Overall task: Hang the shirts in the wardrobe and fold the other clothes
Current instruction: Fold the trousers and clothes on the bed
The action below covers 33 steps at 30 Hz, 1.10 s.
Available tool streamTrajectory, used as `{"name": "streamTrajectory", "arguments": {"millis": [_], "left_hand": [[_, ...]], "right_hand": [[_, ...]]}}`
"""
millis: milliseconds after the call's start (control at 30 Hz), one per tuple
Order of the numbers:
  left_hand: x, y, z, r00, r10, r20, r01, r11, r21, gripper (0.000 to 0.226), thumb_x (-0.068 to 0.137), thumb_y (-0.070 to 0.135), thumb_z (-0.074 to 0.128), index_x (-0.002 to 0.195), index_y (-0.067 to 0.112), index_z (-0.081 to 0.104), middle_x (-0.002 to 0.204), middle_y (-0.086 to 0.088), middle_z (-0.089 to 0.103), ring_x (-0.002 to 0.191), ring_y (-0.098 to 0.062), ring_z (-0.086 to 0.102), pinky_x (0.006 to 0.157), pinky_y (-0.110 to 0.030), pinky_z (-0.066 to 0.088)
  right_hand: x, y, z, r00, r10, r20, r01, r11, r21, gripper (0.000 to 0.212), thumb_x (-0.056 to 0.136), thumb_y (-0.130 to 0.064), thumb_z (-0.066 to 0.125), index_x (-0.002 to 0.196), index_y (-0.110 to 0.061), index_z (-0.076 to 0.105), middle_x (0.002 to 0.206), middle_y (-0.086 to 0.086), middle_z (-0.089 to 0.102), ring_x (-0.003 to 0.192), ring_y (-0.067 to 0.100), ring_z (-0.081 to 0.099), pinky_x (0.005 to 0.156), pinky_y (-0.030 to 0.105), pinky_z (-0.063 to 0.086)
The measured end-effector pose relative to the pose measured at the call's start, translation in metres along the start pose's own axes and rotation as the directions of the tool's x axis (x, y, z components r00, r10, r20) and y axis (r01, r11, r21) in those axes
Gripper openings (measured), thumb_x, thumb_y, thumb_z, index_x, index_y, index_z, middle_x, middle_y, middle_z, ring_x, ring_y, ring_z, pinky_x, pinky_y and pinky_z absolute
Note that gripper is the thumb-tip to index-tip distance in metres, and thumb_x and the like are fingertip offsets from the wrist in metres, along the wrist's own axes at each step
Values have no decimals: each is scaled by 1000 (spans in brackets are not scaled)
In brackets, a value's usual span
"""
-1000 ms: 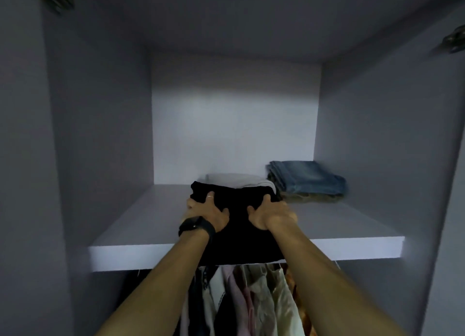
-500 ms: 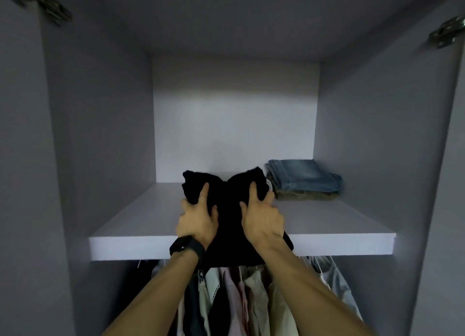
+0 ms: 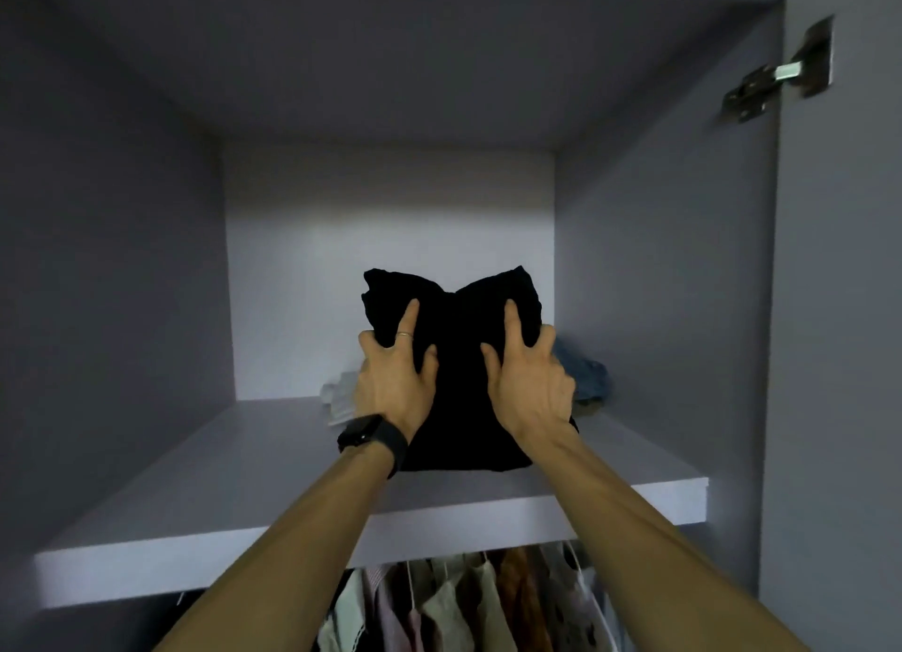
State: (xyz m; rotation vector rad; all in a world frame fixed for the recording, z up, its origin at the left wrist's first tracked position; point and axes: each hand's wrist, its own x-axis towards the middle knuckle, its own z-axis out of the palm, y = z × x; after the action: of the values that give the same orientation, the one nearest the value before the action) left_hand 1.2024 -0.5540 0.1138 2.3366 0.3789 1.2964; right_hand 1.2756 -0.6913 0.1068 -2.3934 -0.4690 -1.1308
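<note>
Folded black garment (image 3: 456,358) (tilted) above shelf (image 3: 205,500)

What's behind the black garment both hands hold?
A pale folded stack peeks out left, blue denim right, both on the shelf; the rest is hidden by the garment.

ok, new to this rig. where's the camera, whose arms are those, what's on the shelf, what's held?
No robot here: these are a person's bare arms, filmed by one wide-angle camera worn on their head, looking into a wardrobe. The left hand, the one with the watch, and the right hand both grip a folded black garment, fingers on its front and sides, held up over the shelf. Behind it on the shelf lie jeans to the right and a pale folded cloth to the left. Below the shelf hang shirts.
</note>
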Motion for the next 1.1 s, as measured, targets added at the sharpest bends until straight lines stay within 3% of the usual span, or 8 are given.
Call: {"name": "streamTrajectory", "arguments": {"millis": [300, 467, 567, 633, 767, 867, 1000, 1100], "left_hand": [[124, 52, 130, 995, 78, 69, -71, 992, -106, 60, 103, 45, 42, 155, 45, 12, 130, -11, 34, 75, -26, 50, 69, -37, 46], [173, 55, 218, 977, 70, 200, -41, 988, -146, 62, 104, 44, 39, 158, 38, 9, 154, -21, 20, 111, -36, 58, 89, -37, 50], [180, 38, 263, 915, -52, 401, 62, 998, -13, 68, 104, 46, 37, 159, 32, 1, 161, -25, 3, 132, -38, 44, 108, -41, 40], [175, 29, 283, 864, -141, 484, 100, 989, 111, 70, 103, 50, 35, 159, 32, -2, 159, -25, 5, 134, -38, 40, 107, -41, 39], [177, 28, 295, 863, -168, 476, 55, 969, 242, 72, 99, 57, 31, 159, 34, -3, 155, -27, 9, 132, -40, 40, 104, -43, 42], [177, 31, 284, 887, -157, 433, -75, 879, 471, 73, 100, 57, 25, 159, 27, -5, 160, -28, -15, 145, -43, 15, 109, -54, 31], [185, 38, 278, 871, 166, 463, -399, 788, 469, 70, 102, 50, 20, 159, 18, -4, 164, -10, -22, 152, -31, -16, 117, -65, -6], [185, 30, 287, 813, 150, 562, -405, 840, 361, 64, 102, 52, 17, 160, 27, 6, 167, -2, -11, 152, -27, -15, 120, -57, -8]], "right_hand": [[141, 86, 36, 999, 44, -31, -49, 986, -162, 64, 105, -52, 30, 159, -30, 3, 131, 16, 36, 77, 33, 57, 61, 38, 41], [208, 133, 86, 989, 105, 105, -72, 957, -280, 66, 105, -52, 32, 159, -28, 3, 143, 20, 34, 100, 38, 62, 70, 42, 45], [216, 152, 131, 943, 142, 300, -31, 937, -348, 67, 105, -52, 34, 160, -28, 4, 151, 21, 28, 112, 38, 60, 86, 44, 49], [208, 159, 160, 902, 167, 397, 8, 915, -403, 68, 104, -52, 33, 160, -26, 5, 148, 21, 32, 116, 35, 59, 90, 41, 47], [217, 163, 174, 895, 168, 414, 49, 884, -464, 70, 103, -55, 30, 160, -23, 5, 143, 20, 39, 118, 33, 57, 89, 40, 46], [216, 158, 170, 892, 211, 399, 13, 871, -491, 72, 102, -56, 34, 160, -21, 8, 149, 19, 30, 120, 34, 55, 86, 40, 45], [213, 149, 162, 963, -107, 245, 225, 821, -524, 68, 103, -50, 34, 160, -22, 8, 167, 10, -8, 150, 37, 11, 115, 53, 24], [221, 164, 170, 903, -147, 403, 293, 897, -330, 60, 106, -48, 21, 160, -32, 2, 167, 0, -18, 154, 23, -13, 125, 47, 1]]}}
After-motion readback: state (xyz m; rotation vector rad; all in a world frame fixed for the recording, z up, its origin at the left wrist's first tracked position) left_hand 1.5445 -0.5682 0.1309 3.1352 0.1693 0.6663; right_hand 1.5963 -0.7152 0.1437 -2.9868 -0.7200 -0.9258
